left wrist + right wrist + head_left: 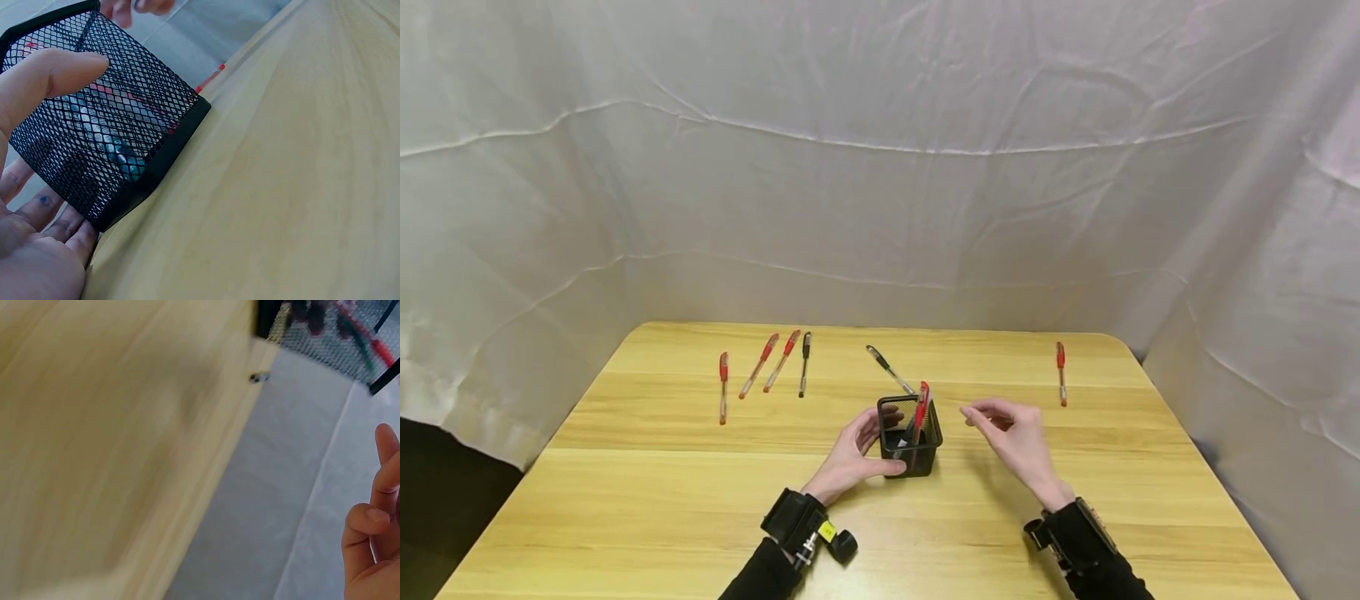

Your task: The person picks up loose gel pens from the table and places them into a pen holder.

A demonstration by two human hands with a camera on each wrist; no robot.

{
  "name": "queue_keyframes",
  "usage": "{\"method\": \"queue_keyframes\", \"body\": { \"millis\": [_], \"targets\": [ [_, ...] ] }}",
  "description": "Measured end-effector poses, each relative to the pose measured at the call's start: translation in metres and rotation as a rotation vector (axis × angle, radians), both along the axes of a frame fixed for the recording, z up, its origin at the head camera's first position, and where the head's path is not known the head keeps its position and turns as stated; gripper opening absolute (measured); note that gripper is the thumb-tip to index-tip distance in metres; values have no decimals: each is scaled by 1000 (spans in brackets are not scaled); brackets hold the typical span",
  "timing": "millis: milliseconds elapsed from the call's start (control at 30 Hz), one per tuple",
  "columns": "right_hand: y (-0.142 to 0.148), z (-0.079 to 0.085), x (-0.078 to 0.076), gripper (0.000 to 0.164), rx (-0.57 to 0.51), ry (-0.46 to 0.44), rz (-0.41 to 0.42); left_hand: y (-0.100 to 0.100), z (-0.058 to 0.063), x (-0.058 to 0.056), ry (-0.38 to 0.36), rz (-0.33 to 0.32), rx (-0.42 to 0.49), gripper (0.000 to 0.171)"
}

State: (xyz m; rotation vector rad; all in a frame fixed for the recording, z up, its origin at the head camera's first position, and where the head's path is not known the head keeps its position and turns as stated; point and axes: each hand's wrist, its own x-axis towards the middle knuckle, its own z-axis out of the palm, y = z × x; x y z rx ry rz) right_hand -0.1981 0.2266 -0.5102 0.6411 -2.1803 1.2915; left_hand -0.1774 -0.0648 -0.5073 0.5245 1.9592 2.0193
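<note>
A black mesh pen holder (pixel 919 463) stands upright on the wooden table. My left hand (pixel 848 461) grips it from the left, the thumb along the near side and the fingers round the far side. Inside lean a red-capped gel pen (pixel 921 407) and a dark teal pen (pixel 103 134), seen through the mesh in the left wrist view. My right hand (pixel 1017 435) hovers just right of the holder, apart from it, with loosely bent fingers and nothing in them. Behind the holder lies a black-capped pen (pixel 889 368), its near end close to the rim.
Left of the holder, toward the back, lie a red pen (pixel 723 388), two slanted red pens (pixel 759 367) side by side and a black pen (pixel 805 364). Another red pen (pixel 1062 373) lies at the back right. A pale cloth (pixel 880 208) hangs behind the table (pixel 625 517).
</note>
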Motion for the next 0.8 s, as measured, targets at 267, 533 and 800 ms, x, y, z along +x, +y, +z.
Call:
{"method": "queue_keyframes", "body": {
  "millis": [267,533,800],
  "targets": [
    [26,18,-4,13,35,-76,-87,0,0,0,7,0,-4,80],
    [31,51,8,22,227,-306,-241,0,-1,-1,44,-17,26,79],
    [44,53,2,25,269,-393,-281,0,0,-1,24,-12,7,80]
  ]
}}
